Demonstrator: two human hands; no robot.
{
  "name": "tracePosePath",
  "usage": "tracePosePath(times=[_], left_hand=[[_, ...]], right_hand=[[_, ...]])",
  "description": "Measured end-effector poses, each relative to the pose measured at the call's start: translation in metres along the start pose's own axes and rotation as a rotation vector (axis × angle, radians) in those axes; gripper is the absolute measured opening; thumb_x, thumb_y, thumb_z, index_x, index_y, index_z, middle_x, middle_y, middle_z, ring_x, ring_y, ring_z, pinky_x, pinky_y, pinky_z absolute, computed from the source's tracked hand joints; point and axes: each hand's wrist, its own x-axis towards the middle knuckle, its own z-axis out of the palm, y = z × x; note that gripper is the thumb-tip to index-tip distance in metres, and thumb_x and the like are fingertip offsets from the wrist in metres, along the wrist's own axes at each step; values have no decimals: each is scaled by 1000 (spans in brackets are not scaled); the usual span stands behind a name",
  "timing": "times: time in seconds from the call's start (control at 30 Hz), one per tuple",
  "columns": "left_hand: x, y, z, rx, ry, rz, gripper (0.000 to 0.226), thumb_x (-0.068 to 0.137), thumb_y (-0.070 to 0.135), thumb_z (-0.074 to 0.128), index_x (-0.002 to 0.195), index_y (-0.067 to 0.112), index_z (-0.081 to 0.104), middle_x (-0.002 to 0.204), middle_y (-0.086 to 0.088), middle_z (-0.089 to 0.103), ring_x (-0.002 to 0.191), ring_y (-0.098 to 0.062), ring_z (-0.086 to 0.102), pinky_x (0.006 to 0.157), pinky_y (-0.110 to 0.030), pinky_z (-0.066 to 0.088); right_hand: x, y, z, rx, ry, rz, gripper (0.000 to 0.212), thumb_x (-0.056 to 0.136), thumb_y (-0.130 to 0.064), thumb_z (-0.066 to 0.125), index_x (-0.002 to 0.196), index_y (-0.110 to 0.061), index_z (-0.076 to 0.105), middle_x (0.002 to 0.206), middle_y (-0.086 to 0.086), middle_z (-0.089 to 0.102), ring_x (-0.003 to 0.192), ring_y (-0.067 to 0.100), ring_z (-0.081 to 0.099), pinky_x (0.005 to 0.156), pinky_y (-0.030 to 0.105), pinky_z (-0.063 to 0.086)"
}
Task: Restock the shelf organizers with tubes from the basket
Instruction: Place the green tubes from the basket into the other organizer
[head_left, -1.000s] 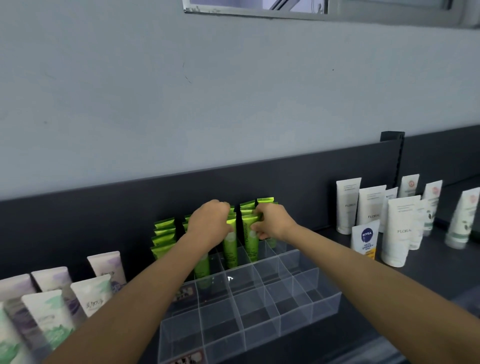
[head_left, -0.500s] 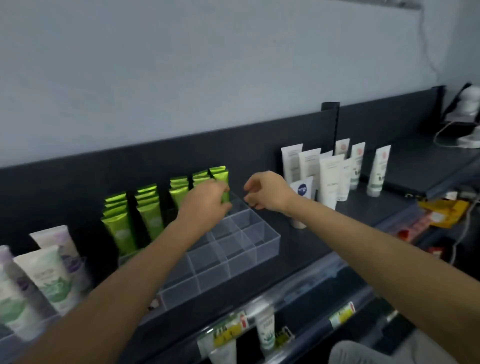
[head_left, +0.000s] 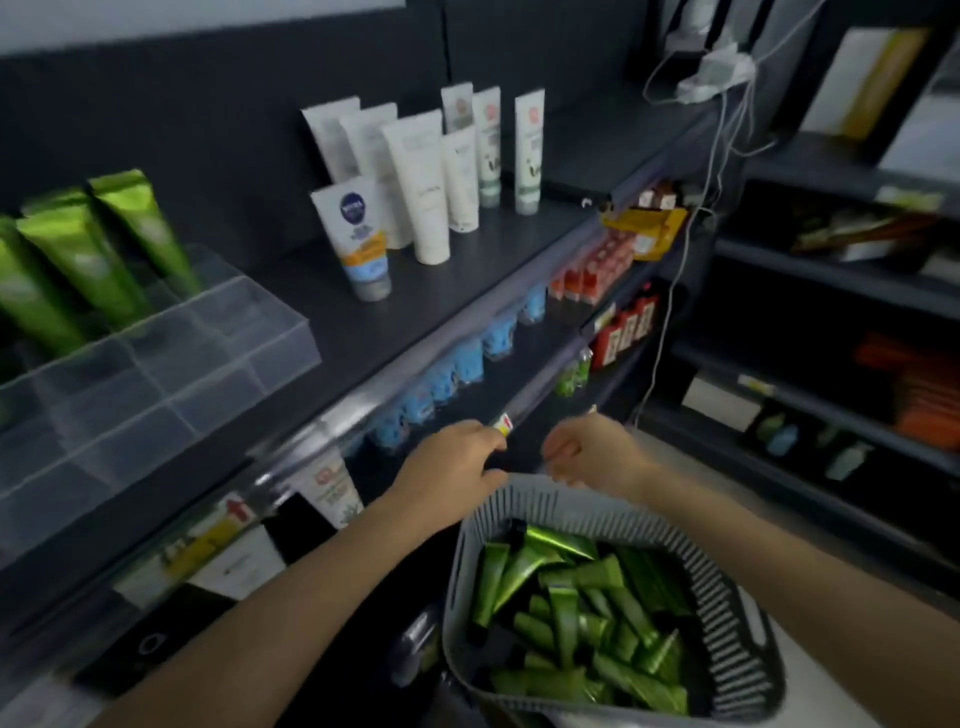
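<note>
A grey slatted basket (head_left: 540, 506) sits low at the bottom right, holding several green tubes (head_left: 566, 613) lying in a heap. My left hand (head_left: 452, 462) and my right hand (head_left: 592, 449) hover side by side just above the basket's far rim, fingers loosely curled, holding nothing. A clear compartmented organizer (head_left: 171, 364) stands on the dark shelf at the left. Green tubes (head_left: 88, 254) stand upright in its back rows; its front compartments hold nothing.
White tubes (head_left: 421, 171) stand in a group on the shelf right of the organizer. Below the shelf edge (head_left: 395, 384) hang blue packets, with red boxes further right. White cables (head_left: 696, 218) dangle at the right, beside dark shelving.
Both hands have come down from the organizer on the shelf to the basket's far rim. My view has swung right and down, bringing the basket into sight.
</note>
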Motion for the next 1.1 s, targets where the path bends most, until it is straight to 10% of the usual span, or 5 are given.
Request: tracePosePath(times=[0.47,0.87,1.1], left_hand=[[-10,7,220,-145,-562,-175,18,90,24,59,99,9,66,92,-3,65,90,-20,62,73,-29,49],[7,6,320,-212,-539,-426,13,90,19,59,90,7,62,85,-7,62,75,-17,57,64,-29,46],[14,30,344,-417,-451,-618,31,82,15,68,104,11,48,99,-6,61,98,-25,62,75,-31,48]], right_hand=[[-54,229,95,-366,-456,298,27,85,-14,58,108,-5,70,113,16,67,109,28,62,85,25,46],[-38,257,160,-685,-796,79,26,90,-12,55,102,9,64,104,27,65,98,41,63,72,38,47],[-35,261,142,-490,-792,164,36,85,-27,63,107,2,62,106,21,65,95,35,63,68,32,47]])
